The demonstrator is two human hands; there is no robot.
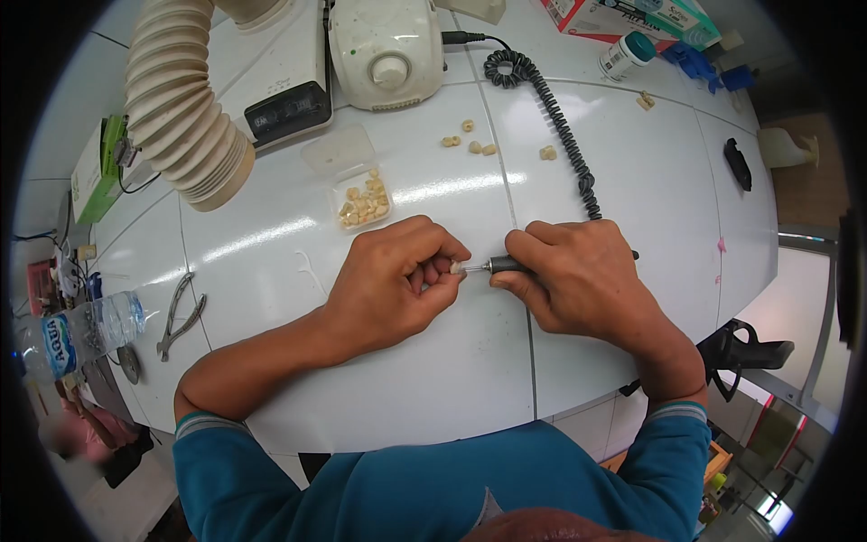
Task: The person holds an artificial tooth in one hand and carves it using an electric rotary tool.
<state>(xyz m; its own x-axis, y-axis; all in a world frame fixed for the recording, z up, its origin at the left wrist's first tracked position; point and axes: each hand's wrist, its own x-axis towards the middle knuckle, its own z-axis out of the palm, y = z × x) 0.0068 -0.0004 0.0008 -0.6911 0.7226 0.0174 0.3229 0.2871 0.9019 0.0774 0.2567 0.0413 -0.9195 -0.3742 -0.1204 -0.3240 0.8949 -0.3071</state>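
My left hand (402,280) pinches a small cream-coloured tooth-like piece (457,267) between thumb and fingertips. From the right, my right hand (573,275) grips a dark rotary handpiece (506,264), its thin metal tip pointing left and at or very near the piece. Whether tip and piece touch is too small to tell. A coiled black cord (564,131) runs up from near the right hand to a cream control box (386,54). Beyond my left hand, an open clear plastic box (389,212) holds several similar cream pieces (364,200).
Loose pieces (482,148) lie beyond the hands. A ribbed hose (185,108) hangs at upper left. Pliers (181,316) and a water bottle (81,334) are left. A white jar (627,56) stands at upper right, a black object (737,164) far right. Another person (90,429) sits at lower left.
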